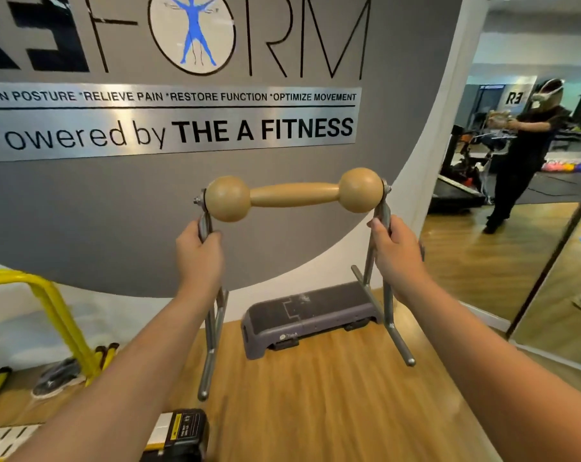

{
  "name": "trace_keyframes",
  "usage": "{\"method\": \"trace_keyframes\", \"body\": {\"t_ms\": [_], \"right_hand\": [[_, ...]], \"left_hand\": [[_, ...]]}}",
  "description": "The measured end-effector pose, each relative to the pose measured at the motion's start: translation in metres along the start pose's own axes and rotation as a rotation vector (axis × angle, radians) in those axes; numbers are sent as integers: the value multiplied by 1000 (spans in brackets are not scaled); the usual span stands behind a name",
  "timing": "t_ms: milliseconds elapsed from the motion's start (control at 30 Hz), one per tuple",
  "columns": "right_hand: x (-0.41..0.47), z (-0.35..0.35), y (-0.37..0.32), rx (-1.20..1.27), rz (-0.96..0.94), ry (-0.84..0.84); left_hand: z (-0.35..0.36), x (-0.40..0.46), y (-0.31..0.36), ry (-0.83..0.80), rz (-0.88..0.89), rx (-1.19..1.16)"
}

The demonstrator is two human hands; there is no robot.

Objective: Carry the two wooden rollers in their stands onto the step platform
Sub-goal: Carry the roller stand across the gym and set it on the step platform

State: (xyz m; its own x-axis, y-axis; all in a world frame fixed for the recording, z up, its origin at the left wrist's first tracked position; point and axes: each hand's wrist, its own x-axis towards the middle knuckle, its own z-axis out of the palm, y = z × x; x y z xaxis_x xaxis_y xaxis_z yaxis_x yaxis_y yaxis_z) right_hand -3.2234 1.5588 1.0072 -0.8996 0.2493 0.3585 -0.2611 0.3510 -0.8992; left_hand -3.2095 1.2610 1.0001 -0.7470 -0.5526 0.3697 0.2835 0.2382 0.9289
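Note:
A wooden roller [294, 194] with a ball at each end sits across the top of a grey metal stand [387, 308]. I hold the stand up in the air, clear of the floor. My left hand [199, 258] grips the left upright just under the roller, and my right hand [397, 255] grips the right upright. The grey step platform [310, 316] lies on the wooden floor against the wall, below and beyond the stand. Its top is bare. A second roller is not in view.
A yellow metal frame [54, 311] stands at the left with a dark shoe [57, 378] beside it. A black and yellow box [179, 435] sits on the floor near me. A wall mirror [515, 195] at the right reflects me and a treadmill.

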Motion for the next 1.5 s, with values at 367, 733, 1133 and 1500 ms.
{"method": "trace_keyframes", "body": {"t_ms": [367, 733, 1133, 1500], "right_hand": [[226, 47, 103, 26, 38, -200], [395, 149, 229, 396, 300, -246], [521, 262, 399, 668, 615, -160], [594, 381, 620, 689, 844, -53]], "left_hand": [[171, 113, -74, 79, -42, 44], [298, 249, -212, 35, -14, 57], [415, 354, -385, -52, -212, 131], [482, 363, -603, -53, -462, 389]]}}
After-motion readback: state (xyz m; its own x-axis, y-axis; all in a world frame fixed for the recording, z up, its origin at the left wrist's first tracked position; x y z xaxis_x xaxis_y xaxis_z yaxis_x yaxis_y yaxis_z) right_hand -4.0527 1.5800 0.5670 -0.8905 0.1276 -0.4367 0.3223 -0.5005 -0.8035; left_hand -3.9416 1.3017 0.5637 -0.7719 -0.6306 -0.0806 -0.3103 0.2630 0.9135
